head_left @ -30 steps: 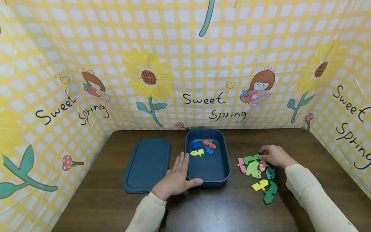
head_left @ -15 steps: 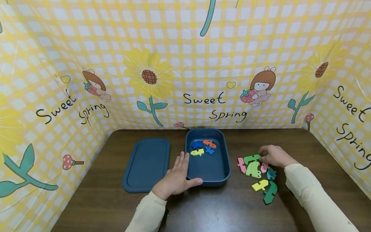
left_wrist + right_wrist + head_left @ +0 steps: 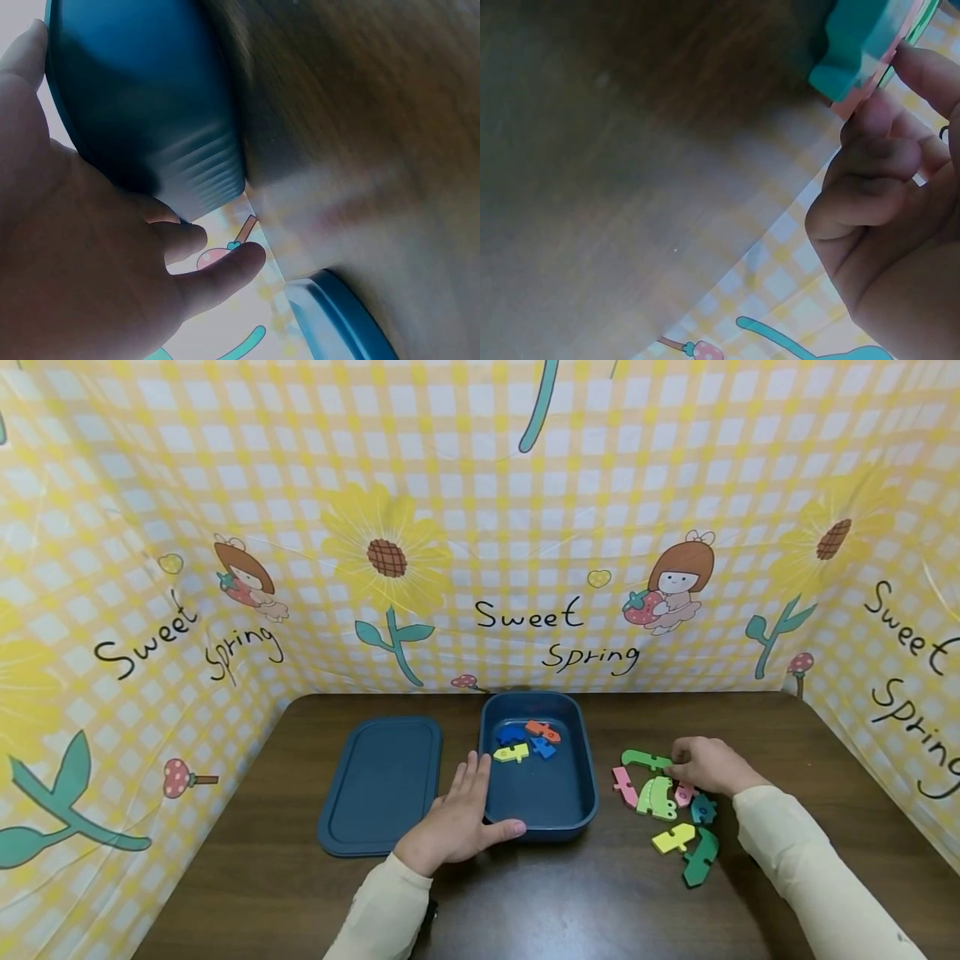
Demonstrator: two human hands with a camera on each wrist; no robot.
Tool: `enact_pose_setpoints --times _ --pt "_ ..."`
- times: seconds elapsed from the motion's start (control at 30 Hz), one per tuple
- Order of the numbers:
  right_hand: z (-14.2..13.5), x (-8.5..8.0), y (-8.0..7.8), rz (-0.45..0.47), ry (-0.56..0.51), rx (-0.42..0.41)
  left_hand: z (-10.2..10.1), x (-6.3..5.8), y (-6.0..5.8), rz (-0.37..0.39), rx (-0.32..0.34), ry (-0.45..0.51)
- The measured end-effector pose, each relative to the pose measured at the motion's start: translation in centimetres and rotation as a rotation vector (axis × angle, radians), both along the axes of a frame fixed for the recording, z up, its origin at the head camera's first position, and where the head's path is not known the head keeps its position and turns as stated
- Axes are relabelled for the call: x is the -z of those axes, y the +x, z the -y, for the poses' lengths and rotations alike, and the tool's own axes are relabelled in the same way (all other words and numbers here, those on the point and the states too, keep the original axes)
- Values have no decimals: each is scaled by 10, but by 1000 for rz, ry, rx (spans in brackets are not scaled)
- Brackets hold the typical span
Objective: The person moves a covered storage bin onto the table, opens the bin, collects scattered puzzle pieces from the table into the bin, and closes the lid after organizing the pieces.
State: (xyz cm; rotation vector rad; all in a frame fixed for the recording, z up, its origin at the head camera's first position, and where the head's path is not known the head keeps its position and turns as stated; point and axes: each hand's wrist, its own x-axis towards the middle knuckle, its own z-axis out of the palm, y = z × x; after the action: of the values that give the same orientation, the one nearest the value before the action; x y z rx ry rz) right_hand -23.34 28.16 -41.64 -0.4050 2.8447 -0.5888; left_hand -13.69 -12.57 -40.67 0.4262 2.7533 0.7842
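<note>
Nearer the box than before — green piece, right hand pinching it — left hand straight-fingered.

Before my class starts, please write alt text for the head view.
A person's right hand pinches a green piece among other colourful pieces on a brown table. The left hand touches a blue box holding four more pieces, a lid alongside.
</note>
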Motion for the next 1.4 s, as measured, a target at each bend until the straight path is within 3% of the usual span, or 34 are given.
enact_pose_setpoints --times 0.63,1.4 --pt "1 4 0 -60 -13 -44 0 -1 0 4 5 -3" --pt "11 -8 0 -118 -99 -30 0 -1 1 10 -9 -1"
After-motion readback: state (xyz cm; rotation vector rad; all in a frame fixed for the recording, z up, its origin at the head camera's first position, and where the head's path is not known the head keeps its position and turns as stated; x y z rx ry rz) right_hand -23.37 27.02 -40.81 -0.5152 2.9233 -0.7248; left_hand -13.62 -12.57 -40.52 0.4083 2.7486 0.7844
